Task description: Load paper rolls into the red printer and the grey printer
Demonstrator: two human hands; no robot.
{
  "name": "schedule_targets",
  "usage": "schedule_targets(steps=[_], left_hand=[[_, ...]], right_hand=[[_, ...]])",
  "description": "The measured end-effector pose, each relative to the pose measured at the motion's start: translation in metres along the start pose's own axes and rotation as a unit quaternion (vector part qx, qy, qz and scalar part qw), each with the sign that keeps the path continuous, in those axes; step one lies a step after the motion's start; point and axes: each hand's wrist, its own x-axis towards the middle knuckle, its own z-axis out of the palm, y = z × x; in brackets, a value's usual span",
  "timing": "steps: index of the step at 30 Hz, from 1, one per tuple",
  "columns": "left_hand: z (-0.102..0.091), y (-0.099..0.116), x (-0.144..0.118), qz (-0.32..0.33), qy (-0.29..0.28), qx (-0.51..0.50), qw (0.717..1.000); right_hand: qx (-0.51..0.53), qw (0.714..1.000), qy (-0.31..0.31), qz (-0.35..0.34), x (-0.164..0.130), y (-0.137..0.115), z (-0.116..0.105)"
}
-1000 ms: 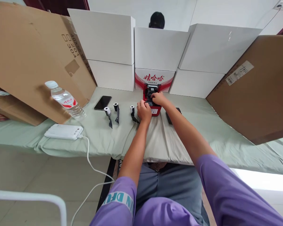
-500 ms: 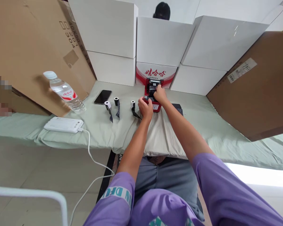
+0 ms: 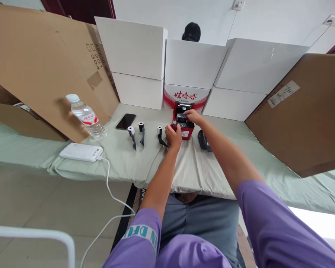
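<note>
A small red printer, its lid tipped up at the back, stands on the cloth-covered table. Inside it lies a black roll, partly covered by fingers. My left hand is closed around the printer's front left corner, thumb on its top edge. Reaching in from the right, my right hand has its fingers closed at the roll's right end; the fingertips are partly hidden. Left of the printer stands a small roll with a black strip trailing from it. A black device lies right of the printer, partly behind my right forearm.
Two more rolls, one white-sided and one black, stand farther left. Around them are a phone, a water bottle and a white power bank with a cable. White boxes and cardboard border the table.
The view has tilted up, so everything sits lower in it. My right hand has shifted slightly on the roll, and more of the black device shows. My left hand stays on the printer.
</note>
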Motion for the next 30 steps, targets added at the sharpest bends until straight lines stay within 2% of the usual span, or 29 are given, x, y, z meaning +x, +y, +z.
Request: schedule_targets(steps=[2,4,8,12,17,30], left_hand=[[0.002,-0.005,0.001,-0.007,-0.003,0.003,1.0],[0.003,-0.007,0.001,-0.005,-0.003,0.003,1.0],[0.002,-0.008,0.001,0.0,-0.005,0.001,1.0],[-0.001,-0.006,0.001,0.004,-0.009,-0.006,1.0],[-0.003,-0.004,0.002,-0.009,-0.021,-0.006,1.0],[-0.001,-0.005,0.004,-0.017,-0.032,-0.03,0.999]], right_hand=[[-0.134,0.988,-0.063,-0.054,0.008,-0.001,-0.005],[-0.24,0.962,-0.094,-0.085,0.014,-0.002,-0.007],[-0.329,0.937,-0.112,-0.029,0.02,0.0,-0.002],[-0.35,0.929,-0.117,0.021,0.027,0.003,0.003],[-0.366,0.919,-0.139,0.049,0.033,0.001,0.003],[-0.337,0.932,-0.129,0.019,0.015,0.009,-0.003]])
